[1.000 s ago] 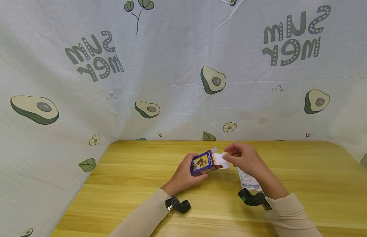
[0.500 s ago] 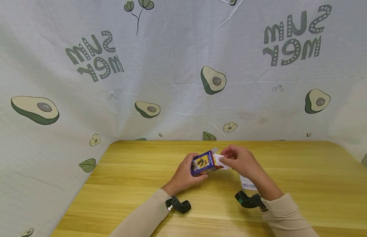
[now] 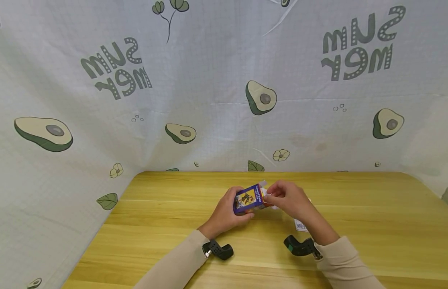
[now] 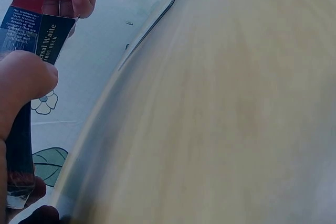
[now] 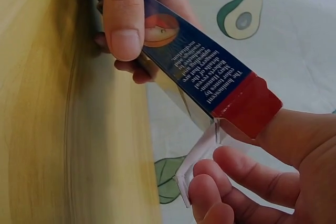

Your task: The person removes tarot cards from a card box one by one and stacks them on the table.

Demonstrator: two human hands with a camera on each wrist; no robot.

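A purple tarot card box (image 3: 246,199) lies tilted in my left hand (image 3: 224,212), its open end facing right. In the right wrist view, the left thumb (image 5: 125,19) presses along the box's printed narrow side, and a red side flap (image 5: 249,106) sticks out at the mouth. My right hand (image 3: 290,200) is at that end, fingers bent, with thumb and fingertips on the white lid flap (image 5: 198,153), which is creased near its tip. The right thumb is hidden behind the box there. Partly covered by the right forearm, a printed card (image 3: 301,225) rests on the table.
The wooden table (image 3: 155,241) reaches back to a hanging white cloth (image 3: 216,80) with avocado prints. Black wrist-worn cameras sit at the left cuff (image 3: 218,249) and the right cuff (image 3: 300,245).
My right hand has moved left toward the box, bringing the lid flap closer to the opening. Its forearm now covers more of the card. The left hand and box have barely moved.
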